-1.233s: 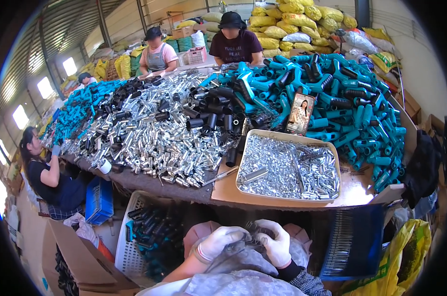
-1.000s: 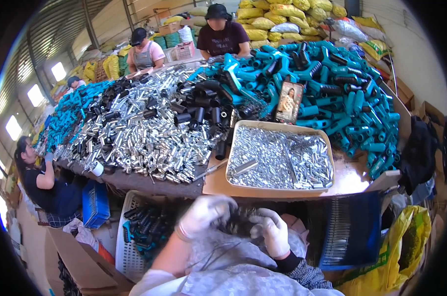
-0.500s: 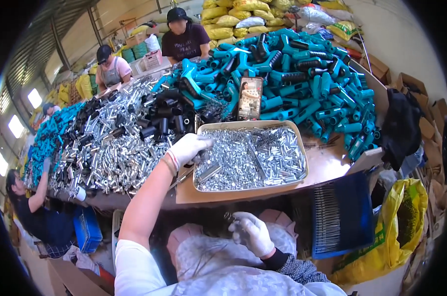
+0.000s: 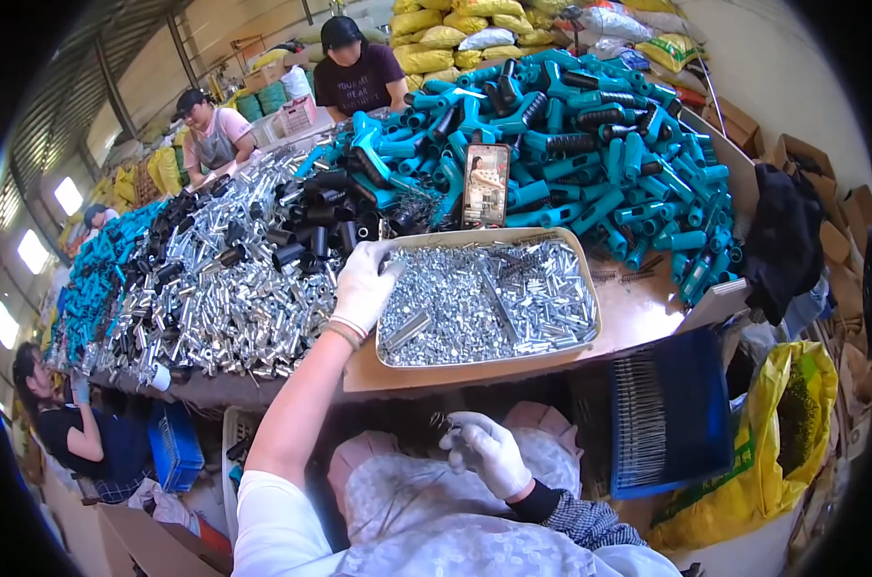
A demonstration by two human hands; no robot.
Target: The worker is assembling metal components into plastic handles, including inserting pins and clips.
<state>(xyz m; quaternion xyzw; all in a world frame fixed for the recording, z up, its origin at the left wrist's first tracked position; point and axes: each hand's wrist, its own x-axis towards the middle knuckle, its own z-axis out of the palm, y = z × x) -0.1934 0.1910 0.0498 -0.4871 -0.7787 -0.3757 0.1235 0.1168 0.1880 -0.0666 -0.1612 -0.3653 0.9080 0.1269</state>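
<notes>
My left hand [image 4: 367, 288], in a white glove, is at the upper left corner of a shallow tray [image 4: 498, 360]. Its fingers curl together by the rim, near a small upright metal piece [image 4: 382, 229]; what they hold, if anything, is hidden. Small silvery metal parts [image 4: 446, 298] fill the tray, with a thin metal strip [image 4: 499, 306] and a short metal cylinder [image 4: 407, 329] lying among them. Above my lap, my gloved right hand [image 4: 492, 460] is closed, with a small dark coil spring [image 4: 440, 420] sticking out at its fingertips.
Silvery metal tubes [image 4: 234, 317] and black sleeves [image 4: 311, 245] lie heaped to the left. Teal tool housings [image 4: 590, 183] pile up behind the tray, where a phone [image 4: 485, 188] stands. A blue bin [image 4: 672, 413] and yellow sack [image 4: 792, 413] are at right. Co-workers [image 4: 359, 72] sit around the table.
My left hand has moved up and left, from over the tray's parts to its upper left corner. My right hand stays nearly in place. The co-worker at far left has lowered an arm.
</notes>
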